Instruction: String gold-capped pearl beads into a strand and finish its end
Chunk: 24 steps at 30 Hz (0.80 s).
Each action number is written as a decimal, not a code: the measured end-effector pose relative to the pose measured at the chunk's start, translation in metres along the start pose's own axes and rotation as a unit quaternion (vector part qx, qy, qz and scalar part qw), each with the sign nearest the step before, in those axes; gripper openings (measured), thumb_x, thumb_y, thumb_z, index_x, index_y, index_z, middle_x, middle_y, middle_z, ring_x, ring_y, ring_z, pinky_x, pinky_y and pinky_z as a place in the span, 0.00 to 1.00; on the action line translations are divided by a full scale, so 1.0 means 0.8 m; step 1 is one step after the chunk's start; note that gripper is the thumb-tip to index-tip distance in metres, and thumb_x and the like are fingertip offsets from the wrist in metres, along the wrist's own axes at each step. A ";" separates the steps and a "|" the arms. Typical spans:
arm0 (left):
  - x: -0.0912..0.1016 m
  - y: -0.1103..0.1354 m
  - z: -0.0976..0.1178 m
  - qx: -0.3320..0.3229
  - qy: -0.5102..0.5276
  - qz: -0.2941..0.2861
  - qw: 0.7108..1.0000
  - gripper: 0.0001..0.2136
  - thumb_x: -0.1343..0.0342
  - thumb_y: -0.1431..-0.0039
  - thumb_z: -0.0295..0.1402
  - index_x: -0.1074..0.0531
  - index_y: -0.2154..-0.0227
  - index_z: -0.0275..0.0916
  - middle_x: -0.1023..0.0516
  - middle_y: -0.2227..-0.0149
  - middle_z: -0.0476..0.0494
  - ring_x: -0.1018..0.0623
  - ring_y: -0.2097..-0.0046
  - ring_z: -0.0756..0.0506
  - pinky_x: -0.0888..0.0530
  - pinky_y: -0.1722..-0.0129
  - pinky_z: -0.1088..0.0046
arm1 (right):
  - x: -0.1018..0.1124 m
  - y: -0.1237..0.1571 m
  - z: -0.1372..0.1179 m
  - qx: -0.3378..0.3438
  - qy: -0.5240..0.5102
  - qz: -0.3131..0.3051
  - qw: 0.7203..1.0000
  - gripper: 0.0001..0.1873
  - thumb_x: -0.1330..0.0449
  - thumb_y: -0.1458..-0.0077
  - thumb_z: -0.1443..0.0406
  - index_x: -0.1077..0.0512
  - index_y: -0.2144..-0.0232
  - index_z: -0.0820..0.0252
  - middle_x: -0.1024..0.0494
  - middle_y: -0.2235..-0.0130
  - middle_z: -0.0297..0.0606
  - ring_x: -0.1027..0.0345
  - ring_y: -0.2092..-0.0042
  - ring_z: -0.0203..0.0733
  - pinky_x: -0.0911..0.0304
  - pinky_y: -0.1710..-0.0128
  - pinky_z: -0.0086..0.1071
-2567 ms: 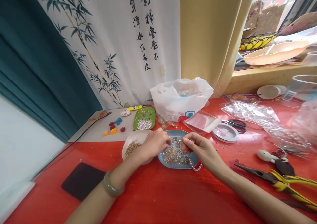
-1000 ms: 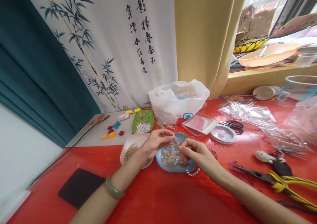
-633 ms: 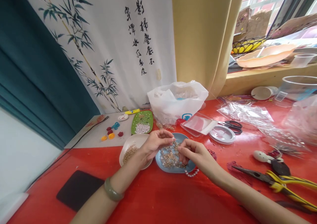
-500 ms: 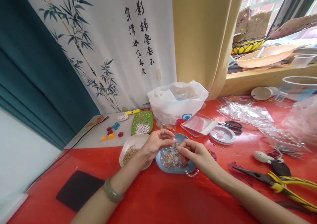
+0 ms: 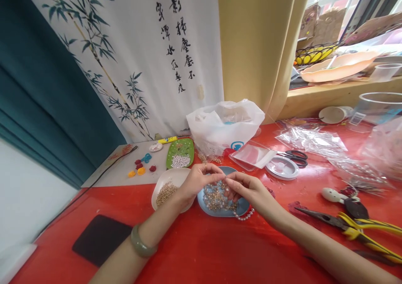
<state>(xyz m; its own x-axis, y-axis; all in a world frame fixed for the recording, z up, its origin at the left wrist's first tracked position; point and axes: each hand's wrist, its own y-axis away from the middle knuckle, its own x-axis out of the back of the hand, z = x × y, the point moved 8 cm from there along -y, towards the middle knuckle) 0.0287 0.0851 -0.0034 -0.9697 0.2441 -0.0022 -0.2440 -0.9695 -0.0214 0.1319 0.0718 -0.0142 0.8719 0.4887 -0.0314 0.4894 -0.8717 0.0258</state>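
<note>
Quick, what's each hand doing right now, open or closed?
Left hand: pinched shut over the blue dish; contents too small to tell.
Right hand: pinched shut, pearl strand trailing from it.

head camera (worn, sole view) looks down-forward, near the red table (image 5: 201,250).

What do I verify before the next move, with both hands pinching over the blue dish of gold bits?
1. Hands over blue oval dish: ok; left hand and right hand meet fingertip to fingertip above it.
2. Piece pinched between them: cannot tell, too small.
3. Hold on white pearl strand: cannot tell; it trails from under the right hand onto the red table.
4. White oval bowl of gold beads: ok, upright, beside the left hand.
5. Yellow-handled pliers: ok, lying untouched to the right of the right forearm.
</note>
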 end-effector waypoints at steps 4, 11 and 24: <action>0.001 0.002 0.005 -0.013 -0.028 0.011 0.999 0.07 0.41 0.56 0.33 0.28 0.76 0.34 0.29 0.74 0.48 0.32 0.71 0.52 0.36 0.70 0.76 | -0.003 0.000 0.001 -0.013 -0.003 -0.025 1.000 0.12 0.43 0.53 0.57 0.34 0.76 0.61 0.31 0.78 0.32 0.37 0.75 0.32 0.42 0.74 0.27; -0.001 0.003 0.005 0.013 -0.171 -0.045 0.984 0.05 0.45 0.55 0.29 0.28 0.72 0.35 0.26 0.71 0.46 0.29 0.68 0.50 0.34 0.68 0.75 | 0.012 0.001 -0.008 -0.011 -0.001 0.002 1.000 0.09 0.45 0.52 0.62 0.33 0.78 0.61 0.29 0.75 0.35 0.36 0.72 0.34 0.42 0.72 0.27; -0.033 0.016 -0.015 -0.023 -0.448 -0.156 0.880 0.05 0.49 0.52 0.27 0.28 0.75 0.38 0.26 0.74 0.48 0.29 0.69 0.49 0.37 0.72 0.76 | 0.027 -0.001 -0.020 0.057 -0.034 0.027 0.997 0.09 0.45 0.51 0.64 0.34 0.80 0.61 0.33 0.78 0.31 0.42 0.75 0.32 0.46 0.75 0.27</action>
<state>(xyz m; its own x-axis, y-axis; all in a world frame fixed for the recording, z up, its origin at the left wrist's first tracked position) 0.0515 0.0664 -0.0159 -0.4764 0.3654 0.7997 -0.5191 -0.8510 0.0796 0.1510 0.0838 0.0009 0.8919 0.4409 -0.1009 0.4338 -0.8970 -0.0845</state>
